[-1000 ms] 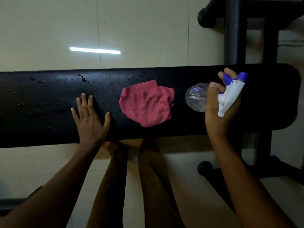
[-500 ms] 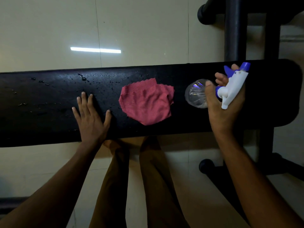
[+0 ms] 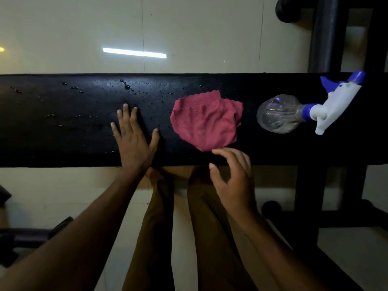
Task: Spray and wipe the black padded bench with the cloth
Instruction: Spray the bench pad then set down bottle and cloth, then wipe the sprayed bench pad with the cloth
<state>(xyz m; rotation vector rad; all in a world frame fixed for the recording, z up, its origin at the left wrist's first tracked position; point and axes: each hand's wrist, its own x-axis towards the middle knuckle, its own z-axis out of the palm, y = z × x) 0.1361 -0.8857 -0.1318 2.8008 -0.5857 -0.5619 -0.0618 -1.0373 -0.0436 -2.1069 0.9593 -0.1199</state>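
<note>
The left hand [image 3: 134,141] lies flat, fingers spread, on the wet, beaded black padded bench [image 3: 63,131]. A crumpled, textured pink cloth [image 3: 206,121] sits mid-bench. The right hand [image 3: 233,181], fingers loosely curled and empty, hovers at its near edge. A clear plastic spray bottle [image 3: 281,114] lies on its side.

The surface [image 3: 63,133], a black padded top, looks like smooth vinyl or leatherette with a faint grain, and droplets [image 3: 127,86] bead on it with a wet shine. The pink cloth [image 3: 204,122] is a soft, matt textile with a fine nubby weave, a scalloped edge and crumpled folds. The spray bottle [image 3: 277,115] has a clear, glossy plastic body, and its trigger head [image 3: 338,97] is smooth white and blue plastic. The frame tubes [image 3: 327,34] appear to be dark, painted metal. The floor tiles [image 3: 199,28] are pale and glossy, mirroring a strip light.
</note>
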